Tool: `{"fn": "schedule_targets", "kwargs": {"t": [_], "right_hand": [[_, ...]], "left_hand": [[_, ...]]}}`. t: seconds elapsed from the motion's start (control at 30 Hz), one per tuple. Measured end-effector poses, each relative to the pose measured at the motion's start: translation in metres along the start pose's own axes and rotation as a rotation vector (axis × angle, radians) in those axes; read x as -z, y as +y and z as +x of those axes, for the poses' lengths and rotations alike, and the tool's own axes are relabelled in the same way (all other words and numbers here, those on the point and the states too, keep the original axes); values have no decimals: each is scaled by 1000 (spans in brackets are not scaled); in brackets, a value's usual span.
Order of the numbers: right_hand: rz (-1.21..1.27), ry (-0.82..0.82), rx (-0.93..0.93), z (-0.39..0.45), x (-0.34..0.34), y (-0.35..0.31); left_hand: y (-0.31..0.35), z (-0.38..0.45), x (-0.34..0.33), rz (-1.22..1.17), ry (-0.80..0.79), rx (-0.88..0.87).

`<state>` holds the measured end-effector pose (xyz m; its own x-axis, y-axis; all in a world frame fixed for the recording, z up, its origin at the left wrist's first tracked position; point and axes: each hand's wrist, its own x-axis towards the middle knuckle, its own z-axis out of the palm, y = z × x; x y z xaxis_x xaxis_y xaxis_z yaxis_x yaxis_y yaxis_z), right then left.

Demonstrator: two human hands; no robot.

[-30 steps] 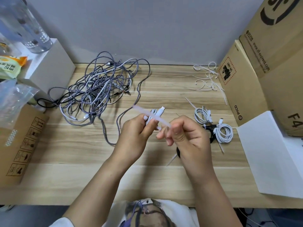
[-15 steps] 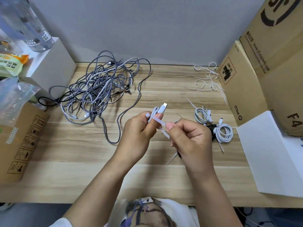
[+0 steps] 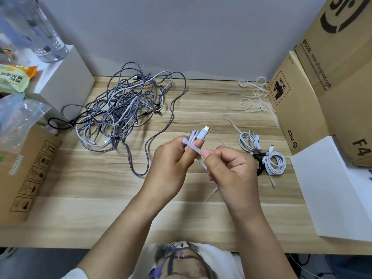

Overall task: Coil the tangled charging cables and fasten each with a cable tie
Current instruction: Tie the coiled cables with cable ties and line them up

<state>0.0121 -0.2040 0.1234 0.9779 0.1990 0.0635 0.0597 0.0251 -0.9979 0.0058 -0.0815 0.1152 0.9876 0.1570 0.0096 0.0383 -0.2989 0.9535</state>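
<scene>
My left hand (image 3: 171,164) grips a coiled white charging cable (image 3: 198,135) above the middle of the wooden table (image 3: 100,184), its plug pointing up and away. A translucent white cable tie (image 3: 192,149) lies across the coil. My right hand (image 3: 231,170) pinches the tie just right of the coil, and the tie's tail sticks out below that hand. A big tangle of grey, white and black cables (image 3: 124,109) lies at the back left. Three tied coils (image 3: 267,158), two white and one black, lie right of my hands.
Loose cable ties (image 3: 255,99) lie at the back right. Cardboard boxes (image 3: 322,87) line the right side, with a white sheet (image 3: 338,188) in front. At the left stand a white box (image 3: 66,81), a bottle (image 3: 40,31), bags and a cardboard box (image 3: 26,176).
The tie's long end, which stuck out to the upper left a second ago, now lies short across the coil. My right hand has shifted slightly right along the tie.
</scene>
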Motion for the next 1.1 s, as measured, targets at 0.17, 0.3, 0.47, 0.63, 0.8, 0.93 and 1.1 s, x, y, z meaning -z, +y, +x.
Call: {"fn": "schedule_targets", "kwargs": {"t": [0.17, 0.3, 0.47, 0.63, 0.8, 0.93, 1.1], "right_hand": [[-36, 42, -13, 0, -6, 5], [-90, 53, -32, -2, -14, 10], [7, 25, -225, 11, -7, 19], [-107, -77, -269, 15, 7, 28], [-219, 25, -221, 19, 10, 30], [-337, -149, -249, 22, 9, 24], [-21, -245, -374, 18, 11, 18]], "left_hand": [[-2, 1, -2, -59, -12, 27], [-5, 2, -2, -76, -30, 55], [-4, -2, 1, 473, -94, -43], [-15, 5, 11, 775, -317, -134], [-21, 5, 18, 615, -437, -230], [-20, -1, 16, 422, -521, -254], [-32, -14, 9, 217, -547, -174]]}}
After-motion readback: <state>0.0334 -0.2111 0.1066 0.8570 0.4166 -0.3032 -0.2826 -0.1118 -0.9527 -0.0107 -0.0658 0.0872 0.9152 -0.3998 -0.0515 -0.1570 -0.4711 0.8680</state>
